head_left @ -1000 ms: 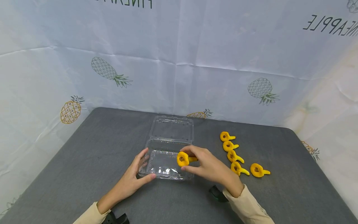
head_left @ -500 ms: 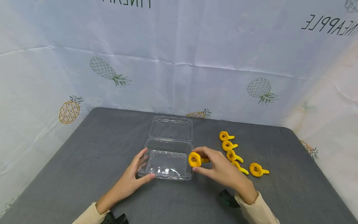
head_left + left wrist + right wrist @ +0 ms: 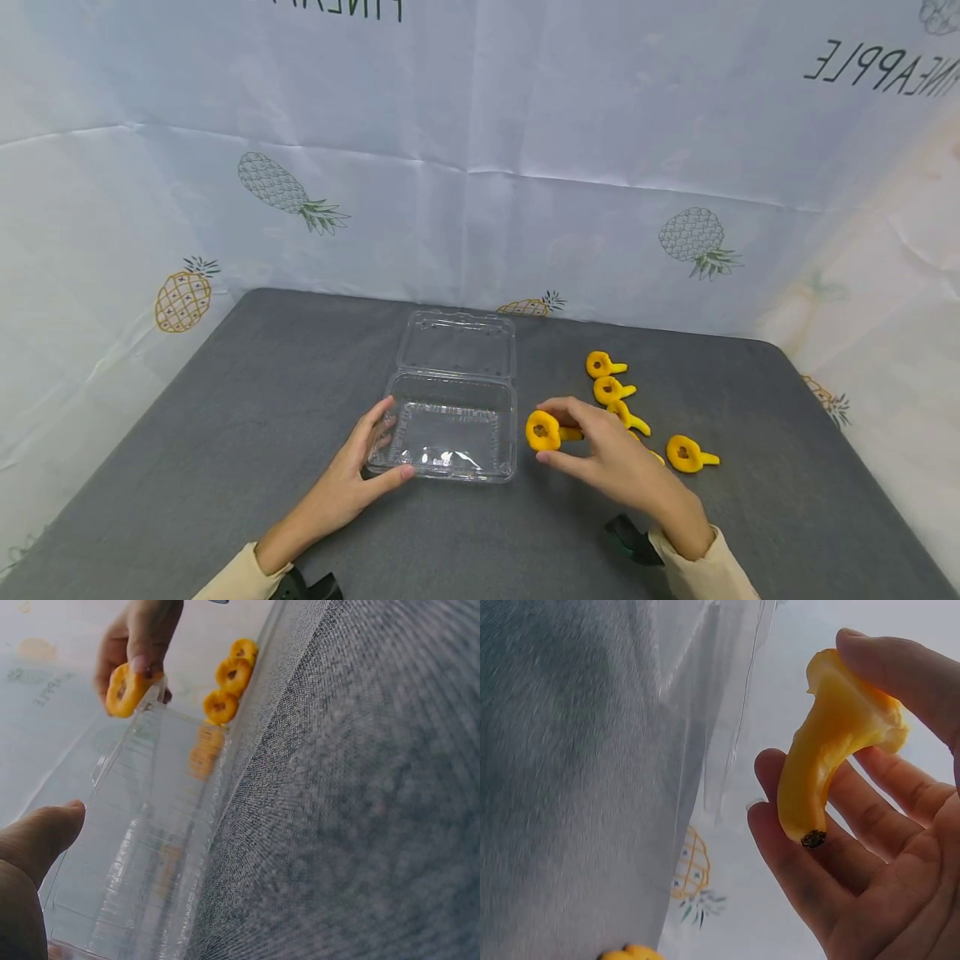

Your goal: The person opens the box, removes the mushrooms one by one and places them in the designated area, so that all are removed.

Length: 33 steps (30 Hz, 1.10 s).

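A yellow chanterelle mushroom [image 3: 543, 431], with a trumpet-like cap and a dark-tipped stem, is held by my right hand [image 3: 607, 454] just right of a clear plastic clamshell box [image 3: 450, 476]. In the right wrist view the thumb presses the cap of this chanterelle [image 3: 829, 742], and fingers lie behind it. My left hand [image 3: 345, 479] rests at the box's near left corner, with the thumb along the front edge and the fingers against the left side. The box's lid [image 3: 457, 343] is folded back, away from me. Nothing shows inside its tray.
More chanterelles [image 3: 609, 390] lie in a slanting row on the grey table [image 3: 300, 358], right of the box; my right hand partly hides the nearest. Another chanterelle [image 3: 692, 454] lies apart, farther right. A pineapple-print cloth [image 3: 465, 225] hangs behind the table.
My right hand has carried the chanterelle rightward, from over the box's tray to beyond its right edge. My left hand and the box have stayed in place.
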{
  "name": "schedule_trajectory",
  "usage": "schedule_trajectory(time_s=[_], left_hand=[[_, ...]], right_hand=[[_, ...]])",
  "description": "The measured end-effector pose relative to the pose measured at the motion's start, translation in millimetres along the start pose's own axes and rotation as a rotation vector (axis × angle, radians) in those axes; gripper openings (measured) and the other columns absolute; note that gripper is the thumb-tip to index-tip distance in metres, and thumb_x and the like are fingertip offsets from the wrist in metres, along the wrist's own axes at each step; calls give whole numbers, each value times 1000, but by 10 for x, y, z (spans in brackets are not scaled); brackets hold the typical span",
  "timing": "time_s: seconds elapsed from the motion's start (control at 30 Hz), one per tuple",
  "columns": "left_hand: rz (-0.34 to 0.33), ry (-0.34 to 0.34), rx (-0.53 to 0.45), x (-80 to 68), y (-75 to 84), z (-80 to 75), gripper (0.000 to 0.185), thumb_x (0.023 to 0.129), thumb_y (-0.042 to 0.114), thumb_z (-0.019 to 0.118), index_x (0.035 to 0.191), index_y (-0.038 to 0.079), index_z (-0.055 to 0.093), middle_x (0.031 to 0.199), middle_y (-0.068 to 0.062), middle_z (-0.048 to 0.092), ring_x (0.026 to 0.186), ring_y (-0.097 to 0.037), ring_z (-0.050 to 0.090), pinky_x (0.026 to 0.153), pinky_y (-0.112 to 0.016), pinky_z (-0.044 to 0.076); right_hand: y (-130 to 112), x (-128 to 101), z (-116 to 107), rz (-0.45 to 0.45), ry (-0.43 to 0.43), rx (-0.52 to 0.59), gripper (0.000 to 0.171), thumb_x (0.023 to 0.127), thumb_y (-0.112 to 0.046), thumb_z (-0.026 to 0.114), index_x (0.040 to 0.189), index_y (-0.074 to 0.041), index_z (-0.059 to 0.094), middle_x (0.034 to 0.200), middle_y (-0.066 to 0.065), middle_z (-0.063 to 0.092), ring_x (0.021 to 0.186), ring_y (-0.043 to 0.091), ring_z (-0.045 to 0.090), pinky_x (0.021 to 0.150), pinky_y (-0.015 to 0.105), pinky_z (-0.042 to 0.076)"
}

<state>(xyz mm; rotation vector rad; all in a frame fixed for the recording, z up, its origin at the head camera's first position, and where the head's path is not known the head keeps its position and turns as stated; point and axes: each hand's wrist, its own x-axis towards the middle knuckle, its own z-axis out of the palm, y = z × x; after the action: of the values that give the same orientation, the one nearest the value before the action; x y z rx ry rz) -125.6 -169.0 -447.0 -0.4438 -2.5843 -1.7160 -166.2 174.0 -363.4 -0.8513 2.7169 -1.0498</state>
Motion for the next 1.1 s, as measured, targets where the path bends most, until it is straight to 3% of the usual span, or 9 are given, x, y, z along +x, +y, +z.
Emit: schedule_trajectory(time_s=[0.17, 0.4, 0.5, 0.63, 0.87, 1.03, 1.1], left_hand=[[-1, 6, 4, -1, 2, -6, 89, 93, 20, 71, 159, 8, 12, 162, -22, 19, 145, -44, 32, 112, -54, 36], [3, 13, 5, -3, 3, -8, 89, 92, 20, 72, 158, 7, 14, 162, -22, 20, 145, -43, 33, 115, -24, 41], [6, 15, 4, -6, 1, -7, 89, 92, 20, 72, 158, 7, 14, 162, -22, 21, 145, -43, 34, 113, -20, 40], [6, 18, 11, -7, 0, -6, 89, 92, 21, 72, 158, 8, 14, 162, -21, 21, 145, -43, 34, 114, -24, 41], [-4, 8, 17, -7, 8, -3, 89, 92, 20, 71, 158, 8, 13, 162, -22, 20, 145, -44, 33, 113, -52, 37], [-5, 6, 10, -5, 7, -3, 89, 92, 20, 71, 158, 8, 12, 163, -22, 19, 145, -44, 33, 112, -56, 35], [-1, 9, 10, -4, 2, -5, 89, 92, 21, 71, 158, 8, 13, 162, -22, 20, 145, -44, 33, 114, -48, 39]], right_hand=[[49, -49, -64, 26, 28, -34, 46, 86, -27, 78, 126, -18, 59, 118, -10, 65, 104, 7, 66, 92, 28, 58], [110, -85, -144, -16, 46, -59, 44, 88, -28, 76, 127, -16, 58, 117, -8, 68, 103, 11, 67, 90, 37, 59], [136, -108, -196, -19, 44, -66, 44, 89, -33, 74, 127, -15, 59, 117, -8, 68, 104, 12, 68, 90, 37, 59], [167, -152, -276, -3, 54, -66, 44, 88, -31, 76, 126, -16, 61, 118, -7, 68, 104, 14, 69, 90, 35, 59], [231, -224, -401, 24, 86, -106, 46, 87, -30, 77, 127, -15, 62, 117, -5, 69, 100, 14, 68, 86, 37, 59], [289, -255, -491, 31, 95, -149, 47, 87, -30, 77, 128, -14, 61, 118, -3, 70, 101, 17, 68, 85, 39, 59], [320, -264, -523, 30, 101, -162, 47, 87, -29, 77, 128, -13, 61, 118, -2, 70, 101, 18, 68, 84, 38, 59]])
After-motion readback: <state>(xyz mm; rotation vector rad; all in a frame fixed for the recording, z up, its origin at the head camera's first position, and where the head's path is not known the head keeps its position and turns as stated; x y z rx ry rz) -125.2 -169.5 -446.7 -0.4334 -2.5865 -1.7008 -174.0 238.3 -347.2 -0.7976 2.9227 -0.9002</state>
